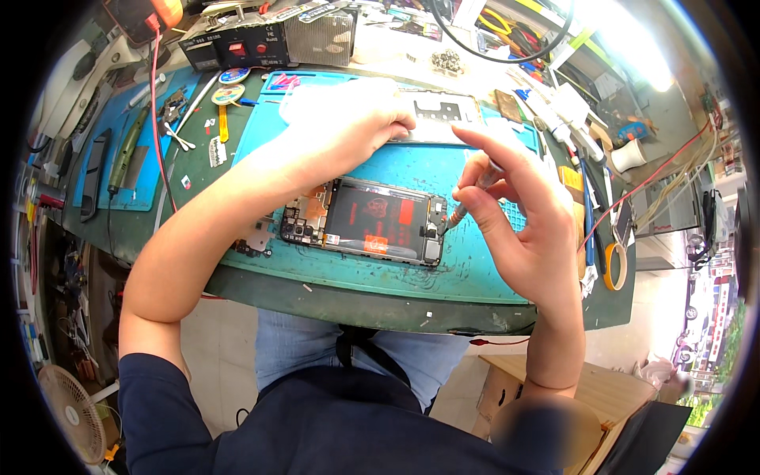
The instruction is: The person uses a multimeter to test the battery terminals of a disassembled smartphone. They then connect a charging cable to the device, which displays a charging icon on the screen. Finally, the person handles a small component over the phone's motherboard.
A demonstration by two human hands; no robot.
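An opened smartphone (342, 247) lies on the blue work mat (261, 277), its dark battery (356, 210) and the board at its left end exposed. Between thumb and fingers, my right hand (526, 206) grips a slim screwdriver (457, 214). The screwdriver slants down, its tip at the phone's right end; contact is hard to make out. Farther back, my left hand (372, 111) is closed, fingertips bent down at the left part of a flat silvery phone frame (439, 131). Whatever those fingers pinch is hidden.
Left of the mat are a razor blade (217, 150), cotton swabs (180, 138) and solder spools (228, 95). A black power box (237, 49) stands behind. At the right are a tape roll (615, 266) and several tools. A small phone part (257, 237) lies beside the phone.
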